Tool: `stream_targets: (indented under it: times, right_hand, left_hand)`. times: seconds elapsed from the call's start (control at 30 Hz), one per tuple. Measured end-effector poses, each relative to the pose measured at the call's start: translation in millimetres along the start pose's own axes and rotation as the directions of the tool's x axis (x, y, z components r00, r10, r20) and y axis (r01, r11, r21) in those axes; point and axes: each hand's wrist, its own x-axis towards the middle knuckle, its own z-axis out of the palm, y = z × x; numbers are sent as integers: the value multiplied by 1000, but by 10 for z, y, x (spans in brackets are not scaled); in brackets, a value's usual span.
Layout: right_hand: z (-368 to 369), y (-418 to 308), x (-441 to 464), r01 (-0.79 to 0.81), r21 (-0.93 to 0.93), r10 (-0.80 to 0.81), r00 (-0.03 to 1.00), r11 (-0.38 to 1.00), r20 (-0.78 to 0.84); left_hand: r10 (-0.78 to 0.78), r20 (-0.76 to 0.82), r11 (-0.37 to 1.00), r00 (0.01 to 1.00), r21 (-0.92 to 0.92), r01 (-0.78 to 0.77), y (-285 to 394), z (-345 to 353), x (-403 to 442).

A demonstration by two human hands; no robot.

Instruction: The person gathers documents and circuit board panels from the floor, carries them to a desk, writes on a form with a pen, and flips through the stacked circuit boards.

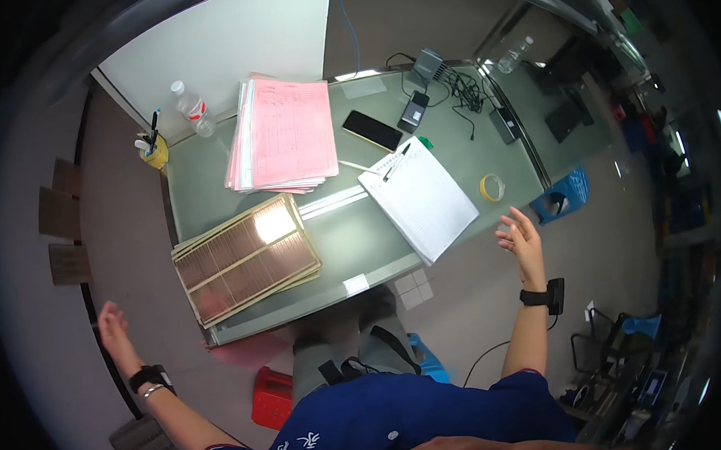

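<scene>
Out past the table's left edge, my left hand (115, 326) is raised with nothing in it, its fingers somewhat apart. My right hand (522, 237) is also empty, fingers spread, just off the right front edge near a roll of yellowish tape (492, 188). On the glass table (354, 254) lie a stack of brown panels (244, 264) at the front left, pink paper forms (295, 135) behind it, and white sheets (424, 197) with a pen (395, 163) on top. A black phone (373, 131) rests behind the sheets.
A plastic bottle (194, 109) and a yellow pen holder (155, 153) stand at the left. Toward the back right are a small dark device (413, 111), a grey box (426, 67) and tangled black cables (466, 93). Red (272, 397) and blue (565, 195) stools stand on the floor.
</scene>
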Motion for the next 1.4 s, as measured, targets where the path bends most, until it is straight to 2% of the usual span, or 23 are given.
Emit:
stream_targets:
  times: [0.03,0.1,0.17,0.2,0.27,0.33,0.37,0.43,0.5,0.57,0.63,0.67,0.77,0.8,0.83,0.87,0.93,1.1,1.17,1.2,1.27,1.33,1.4]
  right_hand:
    - [-64,-54,192,70,-29,-72,996,997,-51]
    - [-88,-158,593,135,-130,-138,990,982,-17]
    - [-15,-431,871,388,-547,-409,908,742,89]
    - [-17,-570,1011,406,-537,-411,904,740,117]
    - [-38,-842,1144,511,-806,-685,703,299,192]
    - [-102,-1122,1190,521,-813,-691,689,260,220]
    - [-148,-1226,1221,538,-818,-712,655,205,252]
    - [-144,-1450,1286,588,-790,-729,617,175,297]
    - [-7,-1462,1444,633,-757,-735,590,164,334]
    - [277,-1216,1767,722,-329,-641,692,609,332]
    - [644,-641,2162,612,-308,-475,776,729,416]
    - [834,-344,2305,620,-483,-411,779,618,473]
    - [1340,529,2499,764,-460,-527,646,453,553]
    - [1438,622,2487,757,-470,-484,652,453,584]
    - [1519,635,2416,748,-476,-471,663,464,582]
    - [1593,809,2496,793,-414,-527,607,447,595]
    - [1662,871,2431,787,-447,-543,617,425,569]
    - [1692,898,2400,776,-522,-576,621,355,531]
    - [1655,903,2408,817,-544,-595,536,189,599]
    - [1634,907,2424,838,-543,-663,435,52,609]
    - [1583,914,2404,869,-494,-631,400,30,665]
    - [1538,875,2433,904,-427,-578,348,-1,738]
    - [1467,829,2413,930,-364,-526,333,48,783]
  left_hand:
    - [12,-149,986,989,-164,-37,-47,-112,125]
    - [-25,-296,976,955,-213,-40,-76,-65,179]
    - [-12,-180,997,984,75,26,47,198,171]
    - [-51,-103,982,993,176,69,74,326,151]
    - [-109,-38,949,993,295,116,45,435,173]
    - [44,124,870,991,483,-99,-75,421,297]
    - [52,107,833,993,543,-102,61,451,322]
    - [127,43,778,991,615,-127,222,395,467]
    - [245,-223,817,943,572,-77,73,315,711]
    - [291,-423,854,858,519,-34,524,995,374]
    - [287,-399,951,871,227,-209,709,1810,-24]
    - [234,-390,972,891,124,-201,844,2253,-327]
    - [110,-174,979,979,-149,-137,447,3362,-1039]
    - [130,-83,975,988,-171,-143,436,3678,-1338]
    - [200,49,979,979,-58,-197,403,3894,-1596]
    - [264,200,964,944,-27,-264,482,4051,-1862]
    - [424,454,882,783,-13,-471,351,4278,-2234]
    - [474,675,776,566,-17,-630,512,4474,-2556]
    - [434,736,770,519,-4,-638,537,4517,-2583]
    - [391,784,714,482,72,-696,565,4532,-2608]
    - [311,824,647,473,181,-741,572,4493,-2668]
    - [288,875,565,389,173,-807,579,4525,-2723]
    - [253,892,591,376,165,-789,630,4501,-2694]
